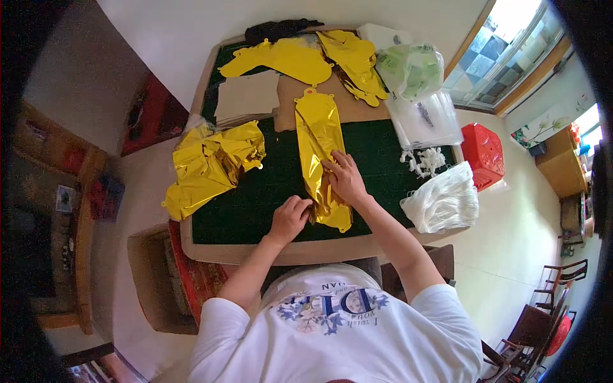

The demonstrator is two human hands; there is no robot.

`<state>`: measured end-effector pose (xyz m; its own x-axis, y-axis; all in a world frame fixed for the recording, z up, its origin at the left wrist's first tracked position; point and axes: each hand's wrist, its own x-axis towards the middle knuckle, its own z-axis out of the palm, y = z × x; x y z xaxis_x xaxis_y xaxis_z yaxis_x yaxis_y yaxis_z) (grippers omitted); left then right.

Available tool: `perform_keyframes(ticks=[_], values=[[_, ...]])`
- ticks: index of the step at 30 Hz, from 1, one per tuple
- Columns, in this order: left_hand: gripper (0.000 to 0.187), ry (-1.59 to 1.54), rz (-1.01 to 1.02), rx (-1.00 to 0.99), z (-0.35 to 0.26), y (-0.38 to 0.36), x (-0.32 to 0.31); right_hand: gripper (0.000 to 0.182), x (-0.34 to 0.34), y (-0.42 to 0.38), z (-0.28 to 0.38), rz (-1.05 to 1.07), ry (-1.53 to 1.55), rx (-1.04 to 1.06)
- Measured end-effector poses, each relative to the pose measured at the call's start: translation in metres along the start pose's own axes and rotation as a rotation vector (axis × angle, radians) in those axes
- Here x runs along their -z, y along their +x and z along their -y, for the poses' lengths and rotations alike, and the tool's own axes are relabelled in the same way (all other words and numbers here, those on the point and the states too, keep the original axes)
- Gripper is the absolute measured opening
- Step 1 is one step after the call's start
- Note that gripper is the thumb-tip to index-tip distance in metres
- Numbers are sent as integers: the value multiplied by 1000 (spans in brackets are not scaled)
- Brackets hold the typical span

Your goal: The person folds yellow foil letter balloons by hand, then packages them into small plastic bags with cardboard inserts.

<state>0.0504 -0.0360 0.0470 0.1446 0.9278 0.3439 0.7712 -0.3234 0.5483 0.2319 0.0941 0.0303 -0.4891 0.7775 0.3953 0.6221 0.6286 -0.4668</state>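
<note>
A long gold foil balloon [319, 127], flat and folded narrow, lies lengthwise on the dark green table top [255, 217] in front of me. A small red spot shows on the tab at its far end. At the near left edge of the foil, my left hand [290, 219] is closed, its fingertips pinching the edge. My right hand [347, 177] rests on the middle of the foil with its fingers stretched out, pressing on it. The foil is creased between the hands.
More crumpled gold foil balloons [214, 166] lie at the left, others [281, 57] at the back. Grey-beige card sheets [248, 96] sit behind. On the right are clear plastic bags [424, 121], short white pieces [423, 162], a white string bundle [444, 199] and a red stool [482, 156].
</note>
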Motion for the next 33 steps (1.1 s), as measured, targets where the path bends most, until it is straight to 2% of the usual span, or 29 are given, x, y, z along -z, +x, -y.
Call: perform_keyframes(ticks=[7, 9, 16, 22, 28, 30, 33], values=[[24, 48, -45, -98, -5, -4, -2, 37, 1, 0, 0, -10, 2, 18], [20, 164, -82, -192, -6, -6, 1, 37, 1, 0, 0, -17, 6, 26], [21, 228, -32, -238, -12, -8, -6, 36, 2, 1, 1, -28, -4, 34], [25, 217, 48, -241, -15, -8, -7, 36, 1, 1, 0, -27, -2, 28], [38, 150, 84, -243, -12, -13, -9, 37, -1, 0, -1, -20, -29, 18], [48, 58, 51, -125, -12, -12, -11, 37, 0, 0, 0, -16, -25, 22], [53, 23, 20, -68, -20, -8, -8, 37, 2, 1, 3, -17, -17, 10]])
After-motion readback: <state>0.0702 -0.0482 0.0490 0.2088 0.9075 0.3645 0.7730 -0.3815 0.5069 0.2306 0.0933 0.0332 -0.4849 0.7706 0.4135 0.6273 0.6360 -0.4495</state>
